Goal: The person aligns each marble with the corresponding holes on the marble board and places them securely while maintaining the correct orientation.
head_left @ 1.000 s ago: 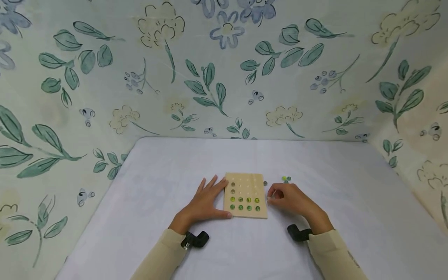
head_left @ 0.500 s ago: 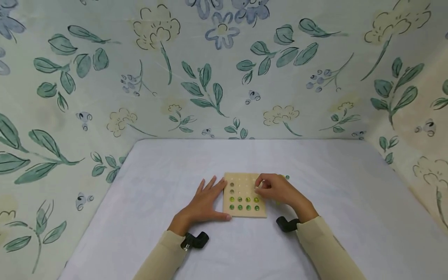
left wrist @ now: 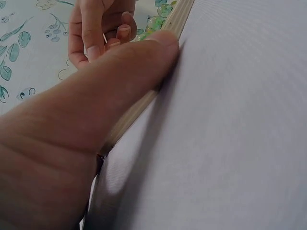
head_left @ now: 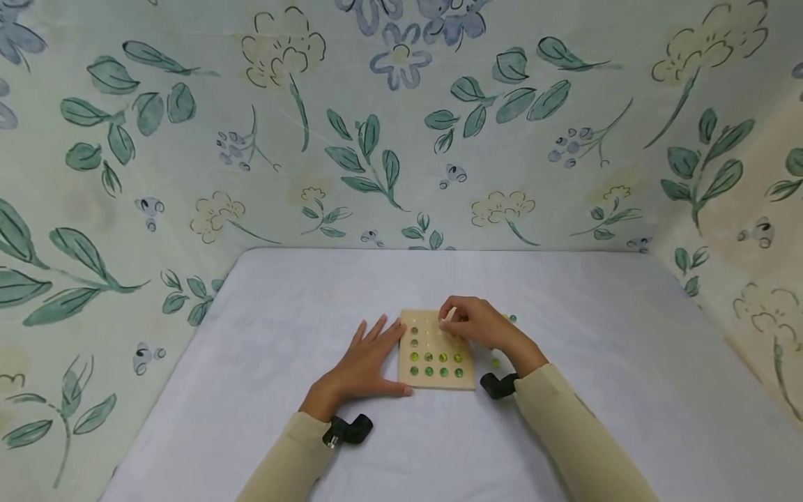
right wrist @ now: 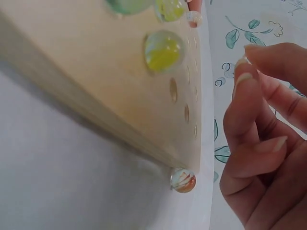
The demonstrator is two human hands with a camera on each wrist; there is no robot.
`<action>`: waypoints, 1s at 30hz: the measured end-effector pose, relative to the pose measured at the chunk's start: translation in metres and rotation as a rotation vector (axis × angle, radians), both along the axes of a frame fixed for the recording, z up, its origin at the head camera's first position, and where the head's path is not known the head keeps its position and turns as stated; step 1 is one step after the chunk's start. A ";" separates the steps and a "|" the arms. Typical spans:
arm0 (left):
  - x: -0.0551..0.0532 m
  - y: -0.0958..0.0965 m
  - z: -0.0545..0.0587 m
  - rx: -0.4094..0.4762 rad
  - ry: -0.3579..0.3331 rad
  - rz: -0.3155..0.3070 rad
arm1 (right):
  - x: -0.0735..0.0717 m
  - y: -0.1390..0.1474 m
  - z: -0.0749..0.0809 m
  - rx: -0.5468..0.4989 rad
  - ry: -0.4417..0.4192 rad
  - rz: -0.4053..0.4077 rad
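Left hand (head_left: 362,364) spread, not gripping, touches board (head_left: 437,382); board mid-table (head_left: 314,286), likely light, stiff, hold by edges; marbles (head_left: 429,357) in its pits look slick, hard, pinch sides; right hand (head_left: 482,324) above its far right, fingertips pinched, contents unclear.

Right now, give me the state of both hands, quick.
Left hand: open, fingers spread, against the wooden board.
Right hand: fingers curled, tips close together; whether they pinch anything cannot be told.
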State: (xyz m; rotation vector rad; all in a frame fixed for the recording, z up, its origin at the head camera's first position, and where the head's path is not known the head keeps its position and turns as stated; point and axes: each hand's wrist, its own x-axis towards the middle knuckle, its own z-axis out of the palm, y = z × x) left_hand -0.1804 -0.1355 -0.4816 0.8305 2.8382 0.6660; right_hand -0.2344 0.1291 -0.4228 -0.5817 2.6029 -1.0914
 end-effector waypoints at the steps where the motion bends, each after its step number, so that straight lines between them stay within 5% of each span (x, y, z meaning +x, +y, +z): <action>1: 0.000 -0.001 0.000 0.000 0.001 -0.001 | -0.002 -0.002 0.000 -0.003 -0.010 0.006; 16: -0.004 -0.003 -0.006 0.013 0.038 -0.032 | -0.022 -0.022 0.007 -0.005 -0.098 0.043; 30: -0.004 -0.002 0.002 -0.018 0.004 -0.013 | -0.036 -0.037 0.014 0.019 -0.150 0.160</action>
